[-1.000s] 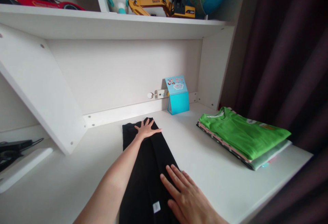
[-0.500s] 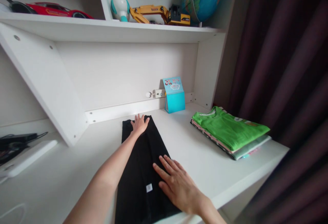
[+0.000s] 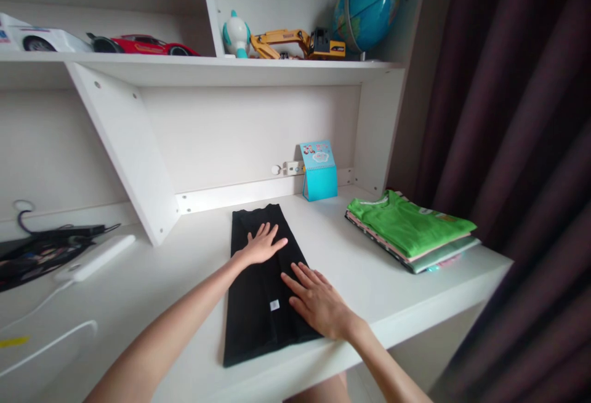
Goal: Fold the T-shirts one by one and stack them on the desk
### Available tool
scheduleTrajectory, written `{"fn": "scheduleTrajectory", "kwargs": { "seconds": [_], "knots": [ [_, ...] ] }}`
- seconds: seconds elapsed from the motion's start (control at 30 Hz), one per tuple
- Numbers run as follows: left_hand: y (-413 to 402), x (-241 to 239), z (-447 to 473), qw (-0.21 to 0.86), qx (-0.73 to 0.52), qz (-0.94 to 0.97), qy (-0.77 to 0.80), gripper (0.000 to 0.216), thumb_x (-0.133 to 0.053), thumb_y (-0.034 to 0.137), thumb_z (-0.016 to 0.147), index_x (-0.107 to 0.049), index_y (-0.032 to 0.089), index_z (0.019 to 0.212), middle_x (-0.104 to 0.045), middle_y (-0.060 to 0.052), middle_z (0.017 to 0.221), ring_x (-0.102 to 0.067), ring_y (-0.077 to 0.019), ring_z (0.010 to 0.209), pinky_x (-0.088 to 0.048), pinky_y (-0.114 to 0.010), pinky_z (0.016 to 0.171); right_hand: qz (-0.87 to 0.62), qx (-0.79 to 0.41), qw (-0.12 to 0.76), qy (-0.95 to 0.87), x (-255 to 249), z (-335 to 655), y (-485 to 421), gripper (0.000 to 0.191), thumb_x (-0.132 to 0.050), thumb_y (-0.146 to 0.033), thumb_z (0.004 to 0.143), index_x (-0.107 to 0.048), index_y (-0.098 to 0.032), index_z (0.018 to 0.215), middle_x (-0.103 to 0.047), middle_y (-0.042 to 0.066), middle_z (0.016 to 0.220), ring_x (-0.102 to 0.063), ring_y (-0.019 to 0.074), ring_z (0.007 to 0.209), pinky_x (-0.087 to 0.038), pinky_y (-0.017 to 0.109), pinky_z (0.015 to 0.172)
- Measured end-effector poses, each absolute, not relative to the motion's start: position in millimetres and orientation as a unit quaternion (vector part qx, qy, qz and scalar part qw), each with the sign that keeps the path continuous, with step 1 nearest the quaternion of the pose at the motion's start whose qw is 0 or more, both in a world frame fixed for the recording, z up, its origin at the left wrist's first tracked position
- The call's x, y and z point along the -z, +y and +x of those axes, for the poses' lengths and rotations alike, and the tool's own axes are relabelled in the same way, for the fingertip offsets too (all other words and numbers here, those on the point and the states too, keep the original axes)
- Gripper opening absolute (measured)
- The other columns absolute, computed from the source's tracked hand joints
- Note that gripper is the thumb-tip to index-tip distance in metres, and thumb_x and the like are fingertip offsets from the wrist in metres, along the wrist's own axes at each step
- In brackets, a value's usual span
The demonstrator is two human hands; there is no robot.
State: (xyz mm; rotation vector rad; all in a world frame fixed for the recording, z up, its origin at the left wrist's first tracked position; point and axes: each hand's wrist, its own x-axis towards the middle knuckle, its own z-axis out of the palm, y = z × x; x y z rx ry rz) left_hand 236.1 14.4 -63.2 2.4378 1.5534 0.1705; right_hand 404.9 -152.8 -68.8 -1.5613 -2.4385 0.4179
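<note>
Left fingers and right fingers, spread flat, hide parts of the black cloth

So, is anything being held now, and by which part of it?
Nothing is held: the left grip rests open on the far half of the black garment, the right grip open on its near right side.

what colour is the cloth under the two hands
The cloth is plain black, with a small white tag; the head view shows it best.
</note>
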Motion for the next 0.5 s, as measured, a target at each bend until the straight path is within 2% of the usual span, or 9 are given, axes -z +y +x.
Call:
{"fn": "scheduleTrajectory", "kwargs": {
  "seconds": [0.13, 0.3, 0.4, 0.47, 0.5],
  "knots": [
    [-75, 43, 215, 0.129, -0.01, 0.883, 0.452, 0.073, -0.032, 0.065, 0.088, -0.018, 0.027, 0.15, -0.008, -0.006, 0.157, -0.001, -0.0252, 0.145, -0.003, -0.056, 0.113, -0.525, -0.138, 0.115, -0.832, 74, 405, -153, 0.053, -0.033, -0.038, 0.097, -0.033, -0.019, 0.147, -0.022, 0.013, 0.155, -0.017, 0.0276, 0.143, -0.021, 0.049, 0.114],
    [-164, 30, 167, 0.173, 0.055, 0.895, 0.407, 0.078, -0.045, 0.06, 0.087, -0.016, 0.024, 0.15, -0.006, -0.009, 0.156, -0.007, -0.0292, 0.144, -0.017, -0.052, 0.114, -0.514, -0.151, 0.181, -0.824, 83, 411, -151, 0.051, -0.042, -0.035, 0.094, -0.041, -0.014, 0.141, -0.032, 0.016, 0.152, -0.024, 0.0263, 0.142, -0.023, 0.046, 0.114],
    [-191, 48, 149, 0.149, 0.037, 0.901, 0.405, 0.08, -0.058, 0.044, 0.085, -0.011, 0.033, 0.149, -0.005, -0.005, 0.157, -0.009, -0.0317, 0.143, -0.022, -0.055, 0.112, -0.474, -0.181, 0.266, -0.82, 77, 421, -157, 0.042, -0.046, -0.033, 0.093, -0.052, -0.011, 0.128, -0.049, 0.018, 0.14, -0.043, 0.0228, 0.132, -0.034, 0.037, 0.11],
    [-199, 65, 143, 0.112, 0.012, 0.904, 0.412, 0.079, -0.056, 0.028, 0.086, -0.008, 0.038, 0.148, -0.008, -0.003, 0.157, -0.013, -0.0308, 0.142, -0.024, -0.057, 0.11, -0.44, -0.207, 0.269, -0.832, 70, 430, -166, 0.043, -0.051, -0.04, 0.091, -0.055, -0.012, 0.123, -0.055, 0.017, 0.134, -0.052, 0.0221, 0.124, -0.041, 0.034, 0.104],
    [-201, 72, 141, 0.093, 0.001, 0.906, 0.414, 0.078, -0.054, 0.023, 0.087, -0.008, 0.039, 0.148, -0.011, -0.003, 0.157, -0.016, -0.03, 0.142, -0.026, -0.057, 0.11, -0.425, -0.217, 0.243, -0.845, 68, 434, -172, 0.049, -0.056, -0.045, 0.087, -0.055, -0.013, 0.124, -0.054, 0.017, 0.135, -0.052, 0.0238, 0.124, -0.042, 0.035, 0.104]
  ]
}}
